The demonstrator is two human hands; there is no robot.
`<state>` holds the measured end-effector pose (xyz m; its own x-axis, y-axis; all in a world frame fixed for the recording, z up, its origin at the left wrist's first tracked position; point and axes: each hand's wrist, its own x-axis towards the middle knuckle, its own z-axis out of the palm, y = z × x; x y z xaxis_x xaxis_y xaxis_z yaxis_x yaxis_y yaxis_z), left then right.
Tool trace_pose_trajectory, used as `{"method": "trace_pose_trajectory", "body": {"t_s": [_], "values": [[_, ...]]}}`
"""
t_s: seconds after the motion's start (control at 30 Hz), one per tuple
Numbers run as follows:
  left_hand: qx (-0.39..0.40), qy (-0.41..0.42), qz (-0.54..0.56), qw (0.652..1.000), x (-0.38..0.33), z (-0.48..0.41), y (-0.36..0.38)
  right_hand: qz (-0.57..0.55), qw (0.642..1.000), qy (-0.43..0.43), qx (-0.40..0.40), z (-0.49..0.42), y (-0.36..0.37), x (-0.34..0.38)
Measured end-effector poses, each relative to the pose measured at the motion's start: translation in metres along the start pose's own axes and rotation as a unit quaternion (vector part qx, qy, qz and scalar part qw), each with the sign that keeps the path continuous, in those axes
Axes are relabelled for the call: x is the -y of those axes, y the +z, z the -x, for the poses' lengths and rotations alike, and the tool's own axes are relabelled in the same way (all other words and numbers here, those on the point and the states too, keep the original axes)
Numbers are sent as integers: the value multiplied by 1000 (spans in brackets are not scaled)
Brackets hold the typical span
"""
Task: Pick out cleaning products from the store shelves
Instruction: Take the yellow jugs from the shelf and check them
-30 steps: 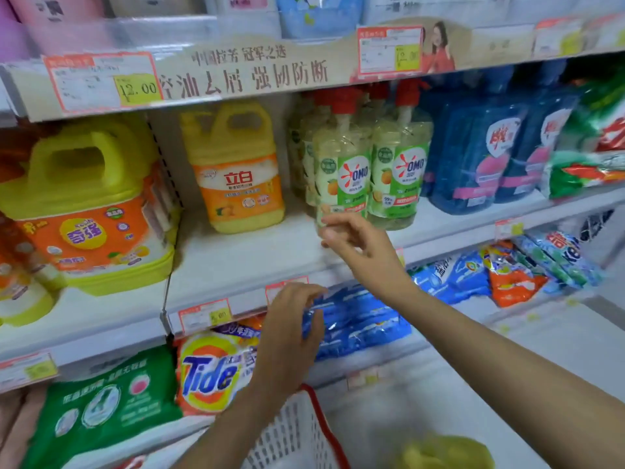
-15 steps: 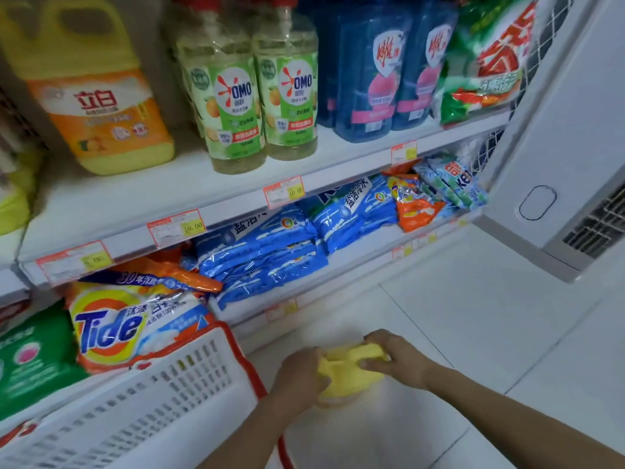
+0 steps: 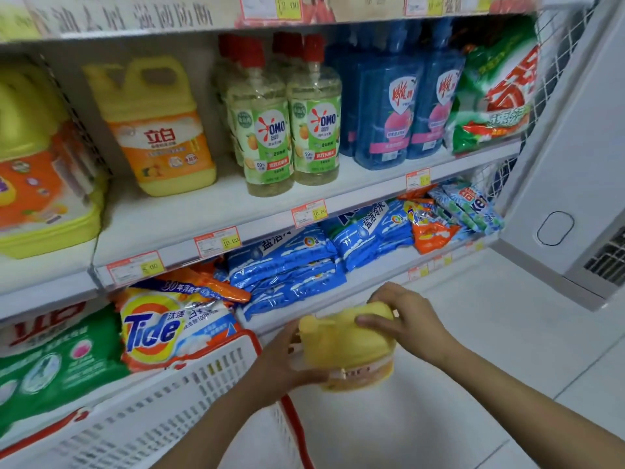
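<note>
while both hands grip it, the yellow jug [image 3: 338, 343] hangs just beside the far right corner of the white basket [image 3: 152, 411]: left hand [image 3: 282, 365] curled under its side, right hand [image 3: 412, 319] curled over its top. beyond, a tide bag [image 3: 159, 330] lies at the front edge of the lower shelf [image 3: 378, 279], and omo bottles [image 3: 270, 130] stand above.

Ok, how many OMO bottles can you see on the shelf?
2 with labels showing: the left OMO bottle and the right OMO bottle, side by side on the middle shelf. Red caps behind them suggest more, mostly hidden.
</note>
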<state>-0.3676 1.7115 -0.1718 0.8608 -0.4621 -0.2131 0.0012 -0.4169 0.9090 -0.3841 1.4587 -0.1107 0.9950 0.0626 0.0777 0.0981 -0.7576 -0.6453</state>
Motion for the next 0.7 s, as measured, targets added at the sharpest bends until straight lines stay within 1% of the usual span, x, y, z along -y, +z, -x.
{"method": "trace_pose_trajectory", "body": {"t_s": [0.07, 0.13, 0.23, 0.37, 0.43, 0.5, 0.53, 0.6, 0.63, 0.7], "values": [[-35, 33, 19, 999, -7, 9, -5, -27, 999, -28, -34, -7, -19, 32], [-99, 92, 61, 989, -22, 17, -16, -58, 995, -60, -63, -15, -35, 69], [-172, 136, 141, 965, -51, 33, -46, -86, 985, -99, -107, -30, -49, 124], [-275, 193, 151, 930, -81, 61, -92, -130, 971, -153, -133, -55, -54, 182], [-330, 207, 144, 910, -91, 72, -113, -185, 955, -200, -113, -70, -52, 205], [-373, 227, 140, 889, -99, 79, -133, -240, 939, -240, -54, -84, -45, 219], [-387, 236, 135, 881, -104, 81, -143, -254, 935, -245, -18, -92, -39, 222], [-406, 246, 124, 871, -112, 81, -163, -264, 936, -225, 51, -108, -24, 226], [-415, 248, 117, 867, -115, 79, -173, -261, 938, -218, 72, -116, -17, 228], [-426, 255, 100, 862, -119, 70, -192, -256, 937, -227, 68, -135, -6, 232]]}}
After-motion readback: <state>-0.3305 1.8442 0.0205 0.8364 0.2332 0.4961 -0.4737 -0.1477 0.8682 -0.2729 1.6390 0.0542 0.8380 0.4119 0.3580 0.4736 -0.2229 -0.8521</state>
